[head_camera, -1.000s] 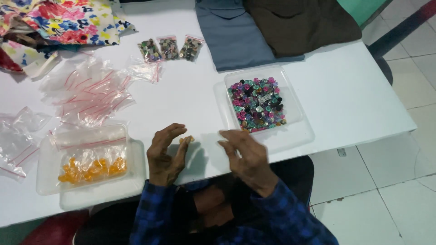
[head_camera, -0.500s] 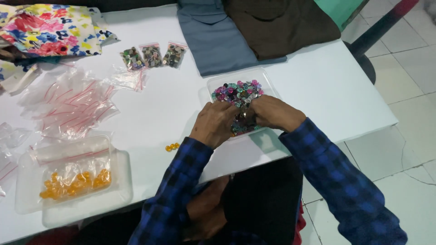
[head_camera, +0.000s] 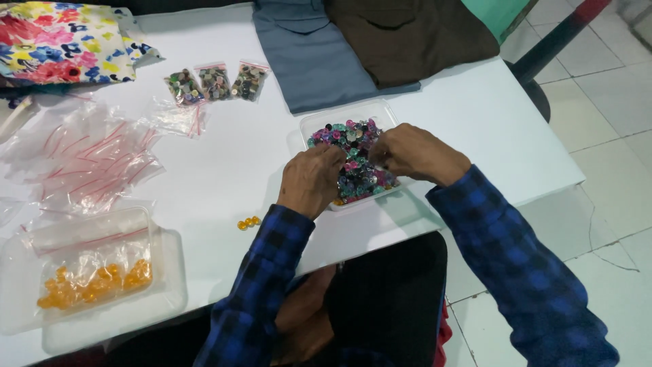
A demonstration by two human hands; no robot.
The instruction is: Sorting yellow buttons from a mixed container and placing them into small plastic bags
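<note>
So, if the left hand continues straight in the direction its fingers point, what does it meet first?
The left hand points up and right, into the clear tray. It would probably first meet the mixed coloured buttons there, though depth is unclear.

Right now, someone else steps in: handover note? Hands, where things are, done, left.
Left hand: in the tray of mixed beads, fingers curled among the beads; what they pinch is hidden.
Right hand: over the same tray, fingers down in the beads.
Things: three filled bead bags at the far side; pile of empty zip bags to the left; tray of orange beads near left; a few loose orange beads on the white table.
Done: three bags filled.
Left: tray still full of beads.
</note>
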